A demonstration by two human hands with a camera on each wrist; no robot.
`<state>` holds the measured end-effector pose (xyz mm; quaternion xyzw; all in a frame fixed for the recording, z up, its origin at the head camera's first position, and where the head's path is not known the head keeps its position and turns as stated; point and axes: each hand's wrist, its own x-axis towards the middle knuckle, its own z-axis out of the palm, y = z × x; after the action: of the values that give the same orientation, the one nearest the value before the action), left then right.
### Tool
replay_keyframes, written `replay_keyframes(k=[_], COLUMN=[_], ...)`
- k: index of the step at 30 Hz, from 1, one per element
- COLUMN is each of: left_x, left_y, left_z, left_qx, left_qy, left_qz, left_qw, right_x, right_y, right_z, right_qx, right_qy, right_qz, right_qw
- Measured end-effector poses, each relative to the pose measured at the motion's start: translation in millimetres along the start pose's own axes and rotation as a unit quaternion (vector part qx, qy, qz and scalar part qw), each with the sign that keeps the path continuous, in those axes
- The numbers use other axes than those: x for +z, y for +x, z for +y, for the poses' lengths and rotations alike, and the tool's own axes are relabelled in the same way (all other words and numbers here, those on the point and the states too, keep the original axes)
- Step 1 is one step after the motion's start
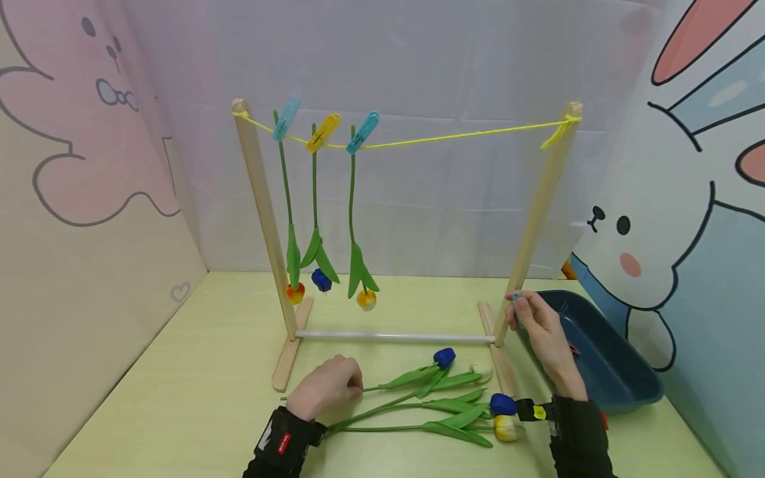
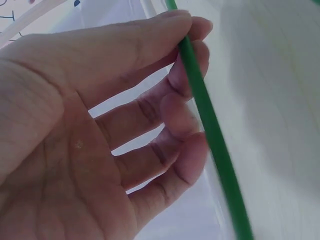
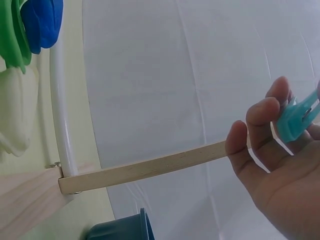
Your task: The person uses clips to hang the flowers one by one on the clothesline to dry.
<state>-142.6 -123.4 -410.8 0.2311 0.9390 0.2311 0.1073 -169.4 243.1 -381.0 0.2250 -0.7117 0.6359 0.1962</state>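
My left hand (image 1: 325, 387) is low over the table and pinches a green tulip stem (image 2: 212, 125) between thumb and fingertips. It belongs to one of several artificial tulips lying to its right, among them a blue tulip (image 1: 443, 358) and a yellow-white tulip (image 1: 507, 428). Beside the right post, my right hand (image 1: 544, 328) holds a light blue clothespin (image 3: 296, 119) with its fingers. Three tulips hang head down from a yellow string (image 1: 454, 136), each clipped by a clothespin: two blue and one yellow clothespin (image 1: 323, 133).
The string runs between two wooden posts (image 1: 538, 212), joined low down by a white rod (image 1: 394, 337). A dark blue basin (image 1: 621, 372) stands at the right, with something pinkish inside. Decorated panels (image 1: 95, 265) flank the table, and a white sheet (image 1: 418, 212) hangs behind.
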Motion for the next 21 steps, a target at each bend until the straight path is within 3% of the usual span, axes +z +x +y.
replay_keyframes(k=[12, 21], left_x=[-4.4, -3.7], left_y=[-2.3, 0.7], left_z=[5.4, 9.3], left_qx=[0.02, 0.04], left_qy=[0.046, 0.094], left_qz=[0.09, 0.177], left_qw=[0.9947, 0.9789], right_x=[-1.2, -1.8], right_y=[-0.2, -0.5], right_z=[0.5, 1.2], right_qx=[0.0, -0.006], right_qy=[0.012, 0.012], right_qz=[0.002, 0.003], right_qw=[1.0, 1.0])
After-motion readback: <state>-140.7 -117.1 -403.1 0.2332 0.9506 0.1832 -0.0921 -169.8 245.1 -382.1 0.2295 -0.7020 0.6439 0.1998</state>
